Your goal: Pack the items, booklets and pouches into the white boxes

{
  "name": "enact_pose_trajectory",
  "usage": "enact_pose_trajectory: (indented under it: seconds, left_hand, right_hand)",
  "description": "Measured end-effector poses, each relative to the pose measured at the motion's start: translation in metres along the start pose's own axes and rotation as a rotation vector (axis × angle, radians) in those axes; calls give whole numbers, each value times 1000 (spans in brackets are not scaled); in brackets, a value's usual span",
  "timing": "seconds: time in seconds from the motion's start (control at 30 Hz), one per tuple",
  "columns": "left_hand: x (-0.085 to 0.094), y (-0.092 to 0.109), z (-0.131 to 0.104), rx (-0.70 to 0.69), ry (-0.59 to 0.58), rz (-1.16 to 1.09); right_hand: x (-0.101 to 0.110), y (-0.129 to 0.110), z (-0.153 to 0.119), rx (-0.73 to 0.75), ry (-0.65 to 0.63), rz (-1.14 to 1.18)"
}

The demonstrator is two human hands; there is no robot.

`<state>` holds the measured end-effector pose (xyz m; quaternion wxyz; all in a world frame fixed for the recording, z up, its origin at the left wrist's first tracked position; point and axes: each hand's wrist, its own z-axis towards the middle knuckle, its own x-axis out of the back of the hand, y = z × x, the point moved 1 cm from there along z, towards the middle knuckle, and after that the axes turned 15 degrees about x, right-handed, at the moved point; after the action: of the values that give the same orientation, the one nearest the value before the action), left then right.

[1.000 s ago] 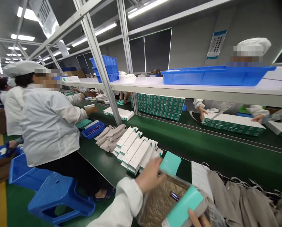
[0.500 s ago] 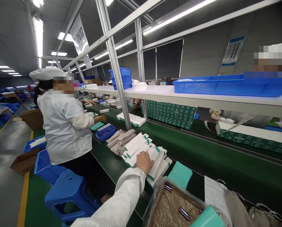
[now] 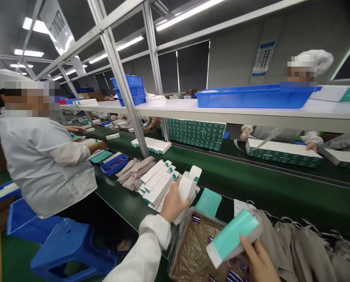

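Observation:
My left hand (image 3: 174, 203) is closed around a white carton (image 3: 188, 185) whose end flap stands up. It is at the right end of a stack of white and green cartons (image 3: 156, 183). Low on the right, my right hand (image 3: 258, 256) grips a teal and white box (image 3: 233, 237), tilted over an open carton lined with brown plastic (image 3: 189, 246). Small dark, shiny cylinders (image 3: 233, 276) lie in that carton. A teal sheet (image 3: 208, 202) lies on the bench between my hands.
Grey cloth pouches (image 3: 298, 244) with white cords lie at the right, others beyond the stack. A green conveyor (image 3: 251, 184) runs behind. An upright post (image 3: 119, 78) and a shelf (image 3: 175, 109) stand ahead. A co-worker (image 3: 46, 156) stands left; a blue stool (image 3: 69, 246) is near.
My left hand has taken hold of a carton from the stack and raised it slightly. My right hand has come into view with the teal and white box. The view has turned right.

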<state>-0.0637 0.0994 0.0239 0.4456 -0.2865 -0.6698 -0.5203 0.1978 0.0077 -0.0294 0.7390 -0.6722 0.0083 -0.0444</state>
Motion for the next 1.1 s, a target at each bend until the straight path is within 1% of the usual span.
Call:
enact_pose_trajectory:
  seconds: [0.03, 0.07, 0.1, 0.17, 0.2, 0.27, 0.33, 0.37, 0.4, 0.43, 0.53, 0.6, 0.63, 0.7, 0.77, 0.8, 0.87, 0.93, 1.03, 1.1]
  left_hand:
    - [-3, 3, -10, -45, -98, -103]
    - [-7, 7, -20, -87, -207, -228]
    - [-12, 11, -31, -123, -317, -358]
    - [-22, 17, -51, -164, -502, -563]
    - [-27, 20, -60, -170, -560, -602]
    - [-34, 25, -74, -149, -669, -620]
    - [-39, 29, -83, -100, -757, -624]
    - [-41, 30, -86, -89, -774, -625]
    - [-43, 31, -89, -94, -763, -628]
    - [-45, 32, -91, -113, -725, -629]
    - [-52, 33, -96, -186, -584, -615]
    - [-59, 34, -98, -221, -533, -570]
    - [-62, 34, -98, -241, -497, -527]
    - [-68, 34, -95, -274, -374, -430]
    - [-71, 35, -92, -287, -257, -373]
    - [-71, 35, -90, -292, -223, -366]
    - [-68, 35, -88, -314, -216, -368]
    - [-64, 35, -88, -348, -263, -369]
    - [-57, 34, -90, -379, -334, -333]
    - [-56, 35, -91, -340, -308, -272]
  right_hand:
    - [2, -10, 11, -32, 33, 72]
    - [5, -22, 22, -69, 70, 200]
    - [7, -35, 33, -52, 111, 319]
    - [10, -60, 52, 13, 155, 457]
    - [12, -70, 60, 49, 166, 482]
    - [14, -86, 70, 57, 136, 486]
    - [16, -93, 75, 4, 59, 453]
    - [17, -93, 75, -31, 21, 429]
    - [20, -92, 75, -56, -3, 401]
    - [22, -90, 74, -68, -13, 371]
    - [29, -81, 72, -59, 0, 307]
    - [30, -74, 69, -43, 7, 275]
    - [28, -71, 67, -28, 14, 250]
    - [21, -64, 61, 35, 47, 184]
    - [11, -58, 54, 123, 110, 119]
    - [8, -56, 50, 158, 150, 95]
    - [3, -51, 43, 186, 217, 62]
    - [4, -47, 39, 165, 246, 52]
    - [5, -39, 33, 124, 234, 90]
    - [-1, -32, 29, 119, 209, 122]
